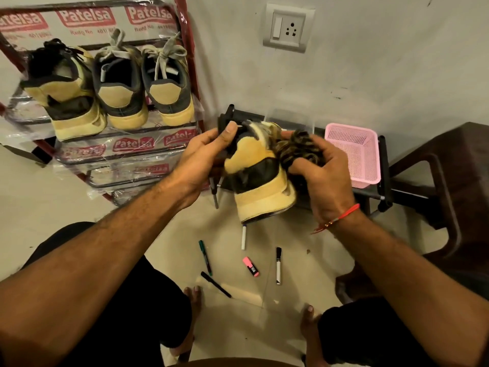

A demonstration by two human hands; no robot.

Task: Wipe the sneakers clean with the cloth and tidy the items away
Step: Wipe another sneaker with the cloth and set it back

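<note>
Sneaker (260,170) sits between my hands, left hand (203,154) gripping its side, right hand (321,176) clutching the bunched cloth (297,148) against it. Best to hold firm and rub short strokes.

Tan-and-black sneaker (260,181), dark striped cloth (299,149), pink basket (354,154), red wrist thread (341,217).

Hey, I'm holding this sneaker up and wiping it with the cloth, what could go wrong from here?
1. The sneaker is held in the air by the left hand alone while the right hand rubs the cloth on it; a hard rub might knock it loose.
2. Pens and a pink highlighter lie on the floor near your bare feet; you could step on them.
</note>
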